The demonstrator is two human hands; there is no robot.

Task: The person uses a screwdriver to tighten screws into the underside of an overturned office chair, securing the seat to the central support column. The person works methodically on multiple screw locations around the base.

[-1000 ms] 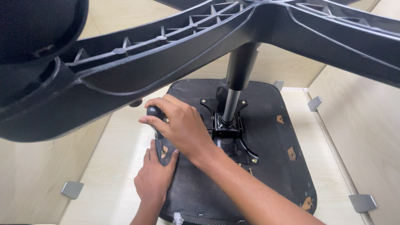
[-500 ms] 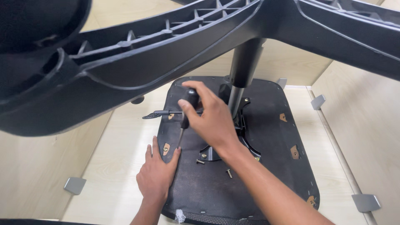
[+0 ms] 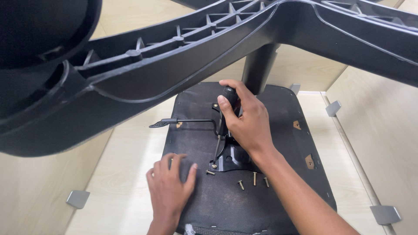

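An upturned office chair lies in front of me, its black seat underside (image 3: 270, 113) facing up and its black star base (image 3: 183, 65) looming across the top of the view. My right hand (image 3: 246, 119) grips the black handle of a screwdriver (image 3: 224, 124), whose tip sits on a screw at the corner of the black metal mechanism plate (image 3: 233, 159). My left hand (image 3: 170, 189) lies flat, fingers apart, on the seat's near left edge. Several loose brass screws (image 3: 254, 179) lie on the seat beside the plate. A black adjustment lever (image 3: 180, 122) sticks out to the left.
The chair rests on a light wooden floor (image 3: 126, 174) between wooden panels. Grey metal brackets (image 3: 78, 198) (image 3: 385, 214) (image 3: 333, 108) stand at the panel edges. The gas column (image 3: 257, 65) rises from the plate to the star base.
My right hand moved from the seat's left edge to the mechanism plate and stood the screwdriver upright on a screw. My left hand slid a little nearer. Loose screws have come into view.
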